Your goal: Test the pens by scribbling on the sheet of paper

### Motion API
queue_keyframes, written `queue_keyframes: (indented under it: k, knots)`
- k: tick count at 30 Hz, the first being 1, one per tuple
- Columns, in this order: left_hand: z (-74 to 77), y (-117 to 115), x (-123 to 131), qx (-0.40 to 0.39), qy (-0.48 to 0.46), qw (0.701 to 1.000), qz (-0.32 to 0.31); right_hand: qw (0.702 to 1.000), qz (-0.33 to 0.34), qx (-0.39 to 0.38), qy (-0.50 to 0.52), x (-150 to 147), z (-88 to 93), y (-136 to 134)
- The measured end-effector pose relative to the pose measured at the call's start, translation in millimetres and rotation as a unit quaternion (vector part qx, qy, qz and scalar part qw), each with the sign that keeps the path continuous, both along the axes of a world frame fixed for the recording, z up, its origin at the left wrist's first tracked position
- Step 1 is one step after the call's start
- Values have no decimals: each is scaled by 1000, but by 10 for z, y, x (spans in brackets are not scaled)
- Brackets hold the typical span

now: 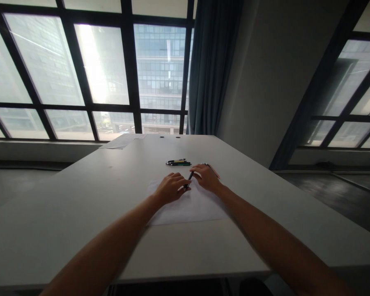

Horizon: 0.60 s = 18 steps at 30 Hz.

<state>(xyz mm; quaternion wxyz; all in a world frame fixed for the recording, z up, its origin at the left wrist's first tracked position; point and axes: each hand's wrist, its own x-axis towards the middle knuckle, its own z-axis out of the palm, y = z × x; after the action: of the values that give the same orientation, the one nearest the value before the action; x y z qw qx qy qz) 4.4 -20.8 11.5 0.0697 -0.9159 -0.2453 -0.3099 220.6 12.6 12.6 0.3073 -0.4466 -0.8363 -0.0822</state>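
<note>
Right now you are holding a dark pen (190,178) between both hands, your left hand (171,188) pinching its near end and your right hand (207,176) its far end. Both are resting on the paper sheet (189,209), likely steadying it. Spare pens (178,163) are lying just beyond your fingers.

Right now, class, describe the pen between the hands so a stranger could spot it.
On the white table under the windows, find the sheet of paper. Over it, the left hand and right hand meet on a dark pen. Only it is gripped from both ends; the other pens lie loose farther back.
</note>
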Motion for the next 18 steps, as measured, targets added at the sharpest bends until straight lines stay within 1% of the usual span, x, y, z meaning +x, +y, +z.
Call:
queue_keyframes:
  k: [2,4,7,9,13,18]
  knots:
    - [-8,3,1,-4,3,1000,0,999,-44,13,20,-12,12,-20]
    - [-14,9,-8,-8,2,1000,5,996,-83,10,41,-26,25,-37]
    - [-19,19,-23,-18,9,1000,14,993,-98,9,58,-44,28,-51]
    - [-23,28,-30,-24,17,999,24,994,-85,15,64,-59,21,-61]
    - [-38,60,-49,-36,20,998,53,998,-26,0,62,-115,3,-103]
    - [-47,83,-69,-34,-10,997,62,998,37,-24,39,-207,-17,-166]
